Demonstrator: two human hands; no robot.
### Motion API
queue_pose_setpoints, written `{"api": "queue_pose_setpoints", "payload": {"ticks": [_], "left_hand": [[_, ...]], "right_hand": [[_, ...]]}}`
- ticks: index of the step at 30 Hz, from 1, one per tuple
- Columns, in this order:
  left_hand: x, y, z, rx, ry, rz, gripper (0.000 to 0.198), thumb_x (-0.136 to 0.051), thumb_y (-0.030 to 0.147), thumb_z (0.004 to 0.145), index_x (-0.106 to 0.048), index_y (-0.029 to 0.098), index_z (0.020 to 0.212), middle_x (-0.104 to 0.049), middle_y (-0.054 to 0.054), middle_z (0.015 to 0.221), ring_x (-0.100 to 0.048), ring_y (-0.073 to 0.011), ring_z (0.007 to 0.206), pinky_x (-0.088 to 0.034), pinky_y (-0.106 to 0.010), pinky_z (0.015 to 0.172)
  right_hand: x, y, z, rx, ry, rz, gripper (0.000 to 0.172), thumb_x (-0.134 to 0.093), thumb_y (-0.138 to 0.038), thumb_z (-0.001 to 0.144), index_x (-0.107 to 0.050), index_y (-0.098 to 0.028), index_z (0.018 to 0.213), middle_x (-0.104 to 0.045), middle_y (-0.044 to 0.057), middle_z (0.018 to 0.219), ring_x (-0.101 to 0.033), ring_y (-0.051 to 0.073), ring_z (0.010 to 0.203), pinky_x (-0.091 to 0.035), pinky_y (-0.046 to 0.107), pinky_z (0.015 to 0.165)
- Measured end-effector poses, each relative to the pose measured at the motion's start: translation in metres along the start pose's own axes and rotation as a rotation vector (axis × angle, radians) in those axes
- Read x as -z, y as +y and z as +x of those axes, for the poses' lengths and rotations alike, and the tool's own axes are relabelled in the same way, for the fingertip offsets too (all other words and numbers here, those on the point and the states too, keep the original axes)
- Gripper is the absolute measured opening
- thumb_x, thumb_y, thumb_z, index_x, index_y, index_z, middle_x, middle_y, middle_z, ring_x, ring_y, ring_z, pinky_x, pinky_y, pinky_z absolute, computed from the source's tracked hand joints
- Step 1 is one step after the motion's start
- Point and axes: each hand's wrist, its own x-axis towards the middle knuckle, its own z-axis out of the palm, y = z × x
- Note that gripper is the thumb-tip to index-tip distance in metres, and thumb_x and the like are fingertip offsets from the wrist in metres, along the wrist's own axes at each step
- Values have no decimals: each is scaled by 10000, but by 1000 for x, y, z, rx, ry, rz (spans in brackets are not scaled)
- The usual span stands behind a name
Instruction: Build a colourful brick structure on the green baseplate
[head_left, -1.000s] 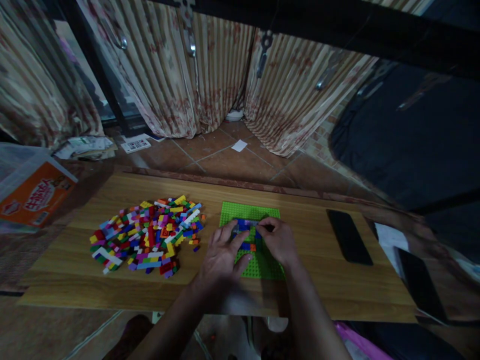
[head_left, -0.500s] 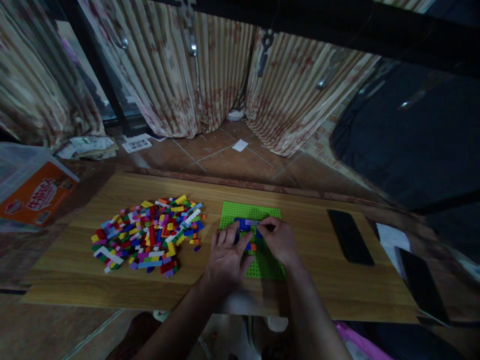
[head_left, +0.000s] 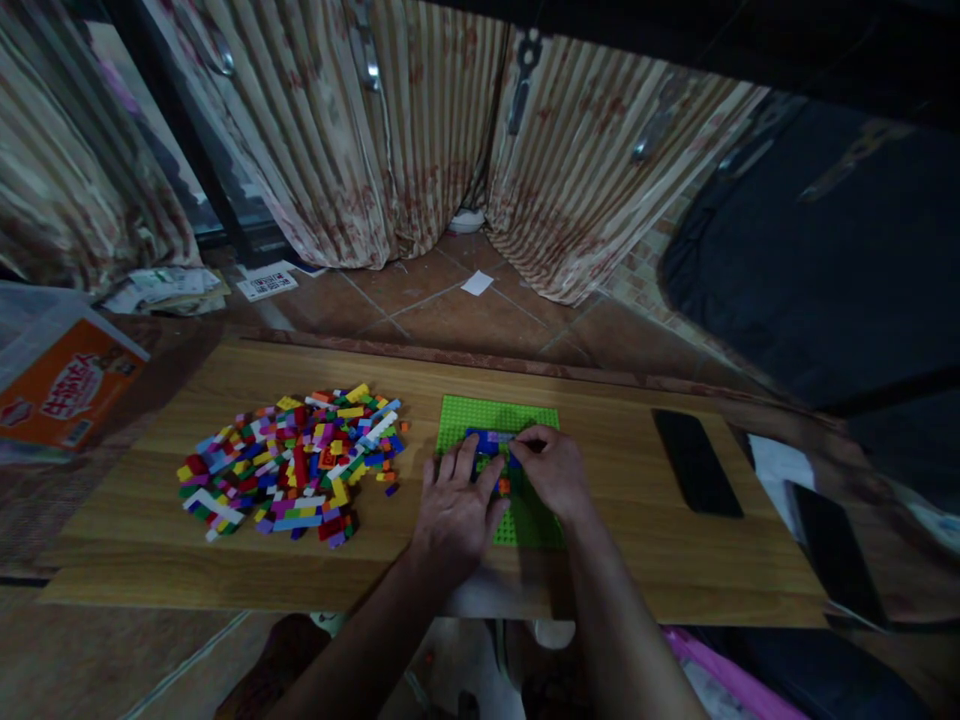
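A green baseplate (head_left: 487, 413) lies on the wooden table (head_left: 622, 560), with a small build of blue, purple and orange bricks (head_left: 487, 441) at its middle. My left hand (head_left: 457, 505) rests flat on the plate's left half, fingers stretched out onto the build. My right hand (head_left: 546, 468) sits on the plate's right half, its fingertips pinched together on the build's top right; what they hold is hidden. A heap of loose coloured bricks (head_left: 289, 465) lies to the left of the plate.
Two dark phones lie at the right: one (head_left: 697, 462) on the table, another (head_left: 836, 553) near its right end. An orange box (head_left: 64, 385) sits off the table's left. Striped curtains (head_left: 420, 130) and a tiled floor are beyond.
My left hand has slid a little right and forward onto the build. The view has tilted slightly. My right hand stays pinched at the same spot.
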Motion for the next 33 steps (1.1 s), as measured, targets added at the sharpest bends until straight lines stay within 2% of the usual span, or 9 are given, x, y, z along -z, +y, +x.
{"api": "queue_pose_setpoints", "payload": {"ticks": [5, 26, 33], "left_hand": [[-3, 2, 0, 9, 36, 10, 467, -534, 396, 877, -536, 278, 1329, -408, -144, 1466, -443, -351, 1238, -340, -586, 991], [-6, 9, 2, 52, 33, 25, 460, -495, 335, 886, -549, 249, 1334, -402, -169, 1484, -443, -381, 1268, -339, -620, 994], [-6, 4, -2, 16, 52, -25, 445, -520, 349, 876, -574, 226, 1300, -412, -166, 1475, -457, -364, 1253, -335, -592, 1009]], "right_hand": [[-1, 0, 0, 11, 8, 10, 148, -587, -301, 742, -687, -198, 705, -707, 33, 709, -627, 188, 662, -464, 316, 657], [-6, -2, 2, -24, 18, 63, 131, -585, -253, 723, -680, -193, 656, -698, 45, 691, -636, 195, 670, -480, 315, 658], [0, 4, 3, -23, -48, 125, 125, -603, -286, 711, -685, -195, 691, -698, 28, 693, -629, 182, 671, -473, 310, 666]]}}
